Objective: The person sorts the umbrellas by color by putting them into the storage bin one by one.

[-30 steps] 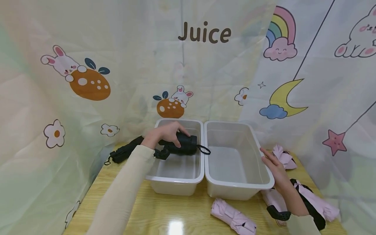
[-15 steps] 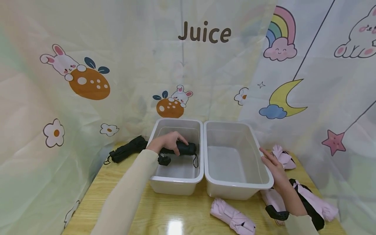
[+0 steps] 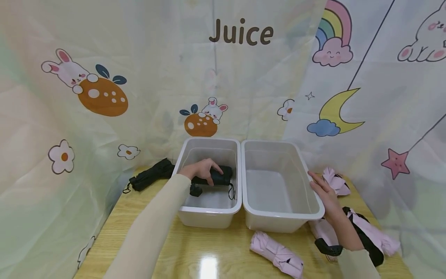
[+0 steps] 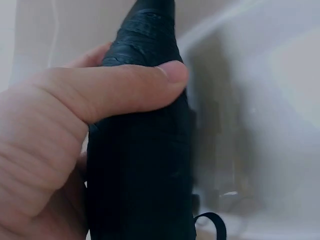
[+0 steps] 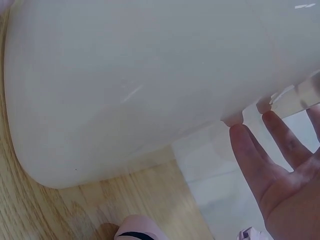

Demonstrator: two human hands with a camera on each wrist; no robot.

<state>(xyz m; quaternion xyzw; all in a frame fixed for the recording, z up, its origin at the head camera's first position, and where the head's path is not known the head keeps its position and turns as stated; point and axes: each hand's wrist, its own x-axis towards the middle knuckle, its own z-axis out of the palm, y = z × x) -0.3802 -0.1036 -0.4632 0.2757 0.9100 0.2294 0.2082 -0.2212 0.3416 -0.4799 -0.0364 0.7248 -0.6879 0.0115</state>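
My left hand (image 3: 202,170) grips a folded black umbrella (image 3: 217,176) low inside the left white bin (image 3: 209,211); its strap hangs at the right end. In the left wrist view my thumb (image 4: 125,92) wraps over the black umbrella (image 4: 145,165). My right hand (image 3: 322,192) lies with straight fingers against the right rim of the right white bin (image 3: 278,223). The right wrist view has those fingers (image 5: 272,150) beside the bin wall (image 5: 125,85).
A second black umbrella (image 3: 150,176) lies on the wooden table (image 3: 115,217) left of the bins. Folded pink umbrellas lie in front of the right bin (image 3: 277,255) and at the right (image 3: 336,182), (image 3: 374,234). Printed curtains close in the back and sides.
My left hand has lowered the black umbrella from above the left bin's rim down into the bin. My right hand has stayed on the right bin's rim.
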